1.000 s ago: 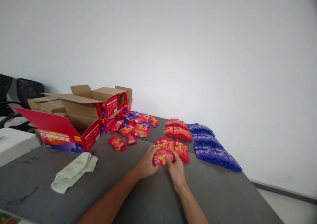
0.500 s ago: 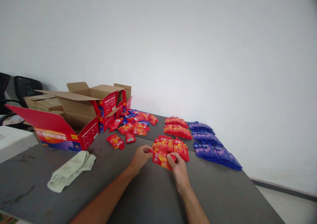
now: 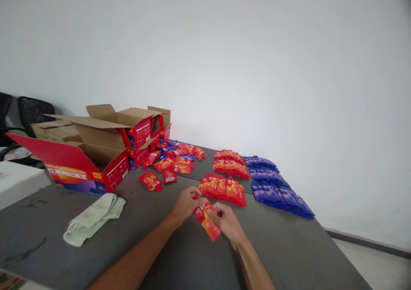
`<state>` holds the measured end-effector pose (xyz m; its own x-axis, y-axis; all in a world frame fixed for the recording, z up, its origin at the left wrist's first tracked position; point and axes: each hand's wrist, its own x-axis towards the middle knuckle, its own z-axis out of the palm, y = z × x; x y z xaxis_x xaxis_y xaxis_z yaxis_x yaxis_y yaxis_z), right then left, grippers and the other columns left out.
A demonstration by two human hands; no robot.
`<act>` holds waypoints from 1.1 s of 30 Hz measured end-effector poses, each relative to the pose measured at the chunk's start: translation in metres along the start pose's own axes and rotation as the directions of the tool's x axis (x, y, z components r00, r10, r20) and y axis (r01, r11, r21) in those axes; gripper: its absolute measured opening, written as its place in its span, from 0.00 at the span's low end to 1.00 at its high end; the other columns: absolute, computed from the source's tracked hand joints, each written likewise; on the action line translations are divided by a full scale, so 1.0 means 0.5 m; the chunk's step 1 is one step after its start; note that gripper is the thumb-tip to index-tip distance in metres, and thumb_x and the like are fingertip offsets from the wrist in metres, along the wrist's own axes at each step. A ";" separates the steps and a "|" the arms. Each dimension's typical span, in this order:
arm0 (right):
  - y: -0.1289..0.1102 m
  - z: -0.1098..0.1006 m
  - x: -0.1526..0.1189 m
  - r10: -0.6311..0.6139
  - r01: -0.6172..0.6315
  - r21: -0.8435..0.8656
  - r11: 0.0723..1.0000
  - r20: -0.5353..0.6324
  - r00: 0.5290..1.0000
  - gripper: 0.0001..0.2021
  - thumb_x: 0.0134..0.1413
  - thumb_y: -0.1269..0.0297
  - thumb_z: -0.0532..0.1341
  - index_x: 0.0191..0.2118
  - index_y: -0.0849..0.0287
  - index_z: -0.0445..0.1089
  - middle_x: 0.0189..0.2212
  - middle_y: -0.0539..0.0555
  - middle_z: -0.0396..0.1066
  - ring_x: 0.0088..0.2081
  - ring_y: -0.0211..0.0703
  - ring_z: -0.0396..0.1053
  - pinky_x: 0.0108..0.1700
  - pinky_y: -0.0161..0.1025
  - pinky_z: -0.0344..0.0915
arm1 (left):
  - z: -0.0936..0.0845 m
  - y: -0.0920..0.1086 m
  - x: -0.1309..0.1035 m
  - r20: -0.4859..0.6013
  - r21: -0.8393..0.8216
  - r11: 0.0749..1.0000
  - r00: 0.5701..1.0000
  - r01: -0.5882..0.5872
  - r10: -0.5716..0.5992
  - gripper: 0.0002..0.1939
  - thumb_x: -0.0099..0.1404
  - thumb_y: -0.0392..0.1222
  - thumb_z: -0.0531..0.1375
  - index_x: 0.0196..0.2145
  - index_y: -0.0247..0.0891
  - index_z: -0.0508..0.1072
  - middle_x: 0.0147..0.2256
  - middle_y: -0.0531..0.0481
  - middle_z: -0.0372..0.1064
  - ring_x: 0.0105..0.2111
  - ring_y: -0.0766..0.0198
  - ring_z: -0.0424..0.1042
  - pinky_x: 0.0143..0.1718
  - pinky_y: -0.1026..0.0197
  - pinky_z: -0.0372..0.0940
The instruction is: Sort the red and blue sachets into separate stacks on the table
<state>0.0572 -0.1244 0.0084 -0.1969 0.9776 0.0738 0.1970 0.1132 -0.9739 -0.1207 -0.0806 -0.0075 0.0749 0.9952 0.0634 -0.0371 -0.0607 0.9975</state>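
A red pouch with orange fruit print (image 3: 208, 226) is held between both hands over the dark table (image 3: 180, 255). My left hand (image 3: 187, 205) pinches its upper left end. On its right edge, the thumb and fingers of my right hand (image 3: 227, 221) grip it. Just beyond the hands lies a row of overlapping red pouches (image 3: 221, 188), with further red rows (image 3: 229, 167) behind. Rows of blue pouches (image 3: 279, 198) lie to their right. Mixed red and blue pouches (image 3: 180, 153) form a loose heap at the back left, a few red ones (image 3: 150, 181) nearer.
Open red cartons (image 3: 77, 174) stand at the left, more cartons (image 3: 141, 131) stacked behind. A pale green cloth (image 3: 94, 219) lies in front of them. At the far left are a white box (image 3: 21, 183) and black chairs (image 3: 34, 112). A white wall rises behind the table.
The held pouch has come nearer and turned steeper, its lower end now pointing down toward me. My right hand has shifted slightly down and left, away from the front red row.
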 end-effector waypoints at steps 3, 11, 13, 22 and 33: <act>-0.006 0.007 -0.003 0.012 -0.012 0.012 1.000 0.026 1.000 0.21 0.51 0.44 0.63 0.30 0.61 0.72 0.23 0.47 0.67 0.24 0.35 0.59 0.27 0.32 0.54 | 0.009 0.012 -0.010 0.024 0.003 1.000 1.000 -0.012 0.012 0.21 0.47 0.47 0.69 0.37 0.37 0.70 0.22 0.56 0.70 0.21 0.68 0.67 0.23 0.67 0.58; -0.015 0.007 -0.002 0.059 -0.058 0.077 0.995 -0.014 0.998 0.24 0.48 0.40 0.63 0.30 0.61 0.71 0.24 0.49 0.68 0.25 0.36 0.60 0.28 0.32 0.55 | 0.006 0.004 -0.004 0.120 -0.103 0.991 0.990 0.087 -0.074 0.16 0.53 0.51 0.64 0.27 0.34 0.71 0.25 0.52 0.69 0.24 0.68 0.66 0.28 0.65 0.59; -0.018 0.008 -0.004 0.055 -0.057 0.066 0.996 0.033 0.998 0.24 0.49 0.40 0.63 0.28 0.61 0.70 0.22 0.48 0.66 0.23 0.34 0.58 0.26 0.32 0.53 | 0.006 -0.001 -0.001 0.095 -0.033 0.999 0.995 0.016 -0.013 0.12 0.53 0.47 0.63 0.25 0.34 0.69 0.23 0.54 0.67 0.23 0.69 0.63 0.27 0.66 0.56; 0.008 0.028 0.009 0.009 -0.001 0.064 0.998 -0.126 0.992 0.20 0.49 0.45 0.65 0.26 0.60 0.69 0.20 0.46 0.64 0.22 0.34 0.58 0.26 0.33 0.54 | 0.025 -0.004 -0.010 0.109 -0.028 1.000 0.994 0.001 0.002 0.10 0.55 0.45 0.59 0.23 0.36 0.66 0.21 0.56 0.62 0.22 0.69 0.59 0.26 0.65 0.53; 0.000 0.042 0.005 0.040 -0.026 0.191 0.981 -0.069 0.997 0.23 0.53 0.42 0.61 0.29 0.60 0.70 0.23 0.48 0.67 0.24 0.35 0.60 0.28 0.33 0.55 | 0.015 -0.010 -0.003 -0.032 0.118 0.983 0.989 -0.142 0.147 0.11 0.59 0.46 0.57 0.23 0.38 0.62 0.22 0.57 0.59 0.24 0.69 0.58 0.26 0.66 0.52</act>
<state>0.0367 -0.1255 0.0039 -0.1218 0.9913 0.0498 0.0148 0.0520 -0.9985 -0.1131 -0.0824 -0.0123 0.0362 0.9774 0.2082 0.0708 -0.2104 0.9751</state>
